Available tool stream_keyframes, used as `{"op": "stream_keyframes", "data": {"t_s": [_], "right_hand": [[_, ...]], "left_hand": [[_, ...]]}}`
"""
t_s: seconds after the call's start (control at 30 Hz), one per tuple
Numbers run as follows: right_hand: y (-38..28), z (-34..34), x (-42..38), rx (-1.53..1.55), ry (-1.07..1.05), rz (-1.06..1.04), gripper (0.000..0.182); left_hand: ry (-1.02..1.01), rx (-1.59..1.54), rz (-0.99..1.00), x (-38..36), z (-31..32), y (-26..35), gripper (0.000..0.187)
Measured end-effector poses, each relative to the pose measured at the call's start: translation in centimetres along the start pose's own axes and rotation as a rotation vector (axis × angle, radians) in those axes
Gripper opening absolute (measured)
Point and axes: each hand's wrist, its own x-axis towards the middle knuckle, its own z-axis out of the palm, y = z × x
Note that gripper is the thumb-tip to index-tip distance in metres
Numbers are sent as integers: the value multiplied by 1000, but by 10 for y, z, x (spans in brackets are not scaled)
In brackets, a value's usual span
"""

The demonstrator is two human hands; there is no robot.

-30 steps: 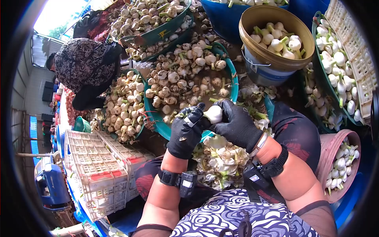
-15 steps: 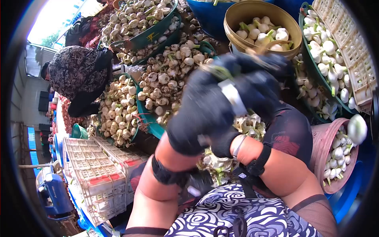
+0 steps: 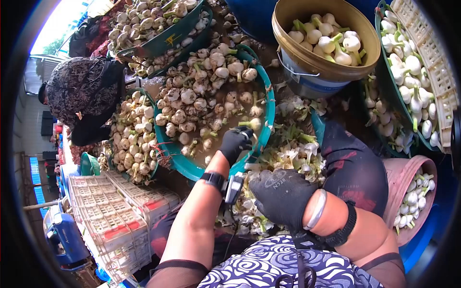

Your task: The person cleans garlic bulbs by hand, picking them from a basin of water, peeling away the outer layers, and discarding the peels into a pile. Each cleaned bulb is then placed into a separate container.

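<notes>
Yellow painted mark [image 3: 171, 39] on a dark green tub [image 3: 152, 48], pale print [image 3: 282, 181] on the gloved right hand [image 3: 281, 199], small white print [image 3: 64, 234] on a blue machine [image 3: 68, 246], none surely legible

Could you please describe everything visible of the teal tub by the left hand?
The round teal tub, apparently plastic, stands open side up. Dirty garlic bulbs lie heaped towards its far left; brownish interior shows elsewhere. Reddish strands hang at its left rim. The left hand extends over the near rim; contact is unclear.

Upper-left glare [image 3: 52, 21] — dark, curved edges [image 3: 9, 144]
</notes>
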Motion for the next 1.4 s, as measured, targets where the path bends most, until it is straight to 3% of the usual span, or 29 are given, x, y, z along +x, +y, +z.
{"op": "stream_keyframes", "data": {"t_s": [0.07, 0.1, 0.17, 0.2, 0.3, 0.33, 0.43, 0.5, 0.53, 0.57, 0.67, 0.7, 0.73, 0.77, 0.83, 0.93, 0.97, 1.03, 1.17, 1.23, 1.3, 1.33, 1.4], "right_hand": [[1, -7, 5, -19, -64, 51, 21], [2, -11, 7, -16, -128, 79, 26], [5, -11, 7, 20, -109, 94, 27], [7, -11, 7, 8, -120, 79, 28], [9, -20, 9, 25, -159, 92, 32], [9, -25, 11, 32, -140, 132, 34], [12, -29, 15, 109, 26, 220, 54], [18, -17, 22, 56, 410, 151, 70], [20, -14, 25, 64, 459, 144, 72], [22, -11, 28, 70, 509, 135, 75], [22, -1, 37, 501, 574, 51, 73], [23, 9, 42, 663, 613, -8, 70], [18, 12, 44, 664, 608, -27, 70], [12, 14, 46, 957, 562, -25, 64], [4, 14, 47, 1373, 465, -4, 52], [0, 11, 47, 1473, 381, -20, 52], [-2, 9, 46, 1491, 350, -11, 51], [-5, 9, 49, 1508, 315, -2, 49], [-10, 9, 53, 1501, 342, -65, 43], [-9, 10, 53, 1501, 342, -96, 41], [-2, 10, 54, 1765, 267, 11, 40], [-1, 9, 52, 1833, 274, -17, 40], [3, 9, 54, 1758, 285, -4, 41]], "left_hand": [[-27, 1127, 533, 46, -12, -29, 37], [-29, 1117, 538, 54, -5, -31, 37], [233, 904, 274, 65, 10, -37, 61], [84, 482, 135, 128, 0, -91, 59], [183, 580, 127, 182, -1, -141, 53], [271, 745, 328, 81, 13, -48, 48], [279, 595, 713, 27, 8, -10, 24], [144, 256, 709, -47, 14, 41, 15], [231, 411, 909, -67, 12, 51, 14], [67, 31, 771, -88, 14, 60, 22], [204, 347, 1149, -115, 5, 59, 27], [223, 356, 1154, -132, 6, 67, 27], [141, -211, 832, -153, 10, 80, 27], [47, -751, 469, -167, 12, 87, 27], [93, -730, 465, -181, 2, 86, 26], [133, -249, 496, -201, -13, 87, 24], [141, -251, 501, -202, -16, 86, 24], [55, -570, 442, -202, -20, 80, 27], [128, -566, 563, -190, -13, 78, 32], [208, -396, 604, -189, -17, 76, 29], [281, 315, 858, -196, -21, 80, 27], [52, -534, 528, -188, -20, 72, 25], [34, -531, 518, -188, -21, 73, 24]]}}
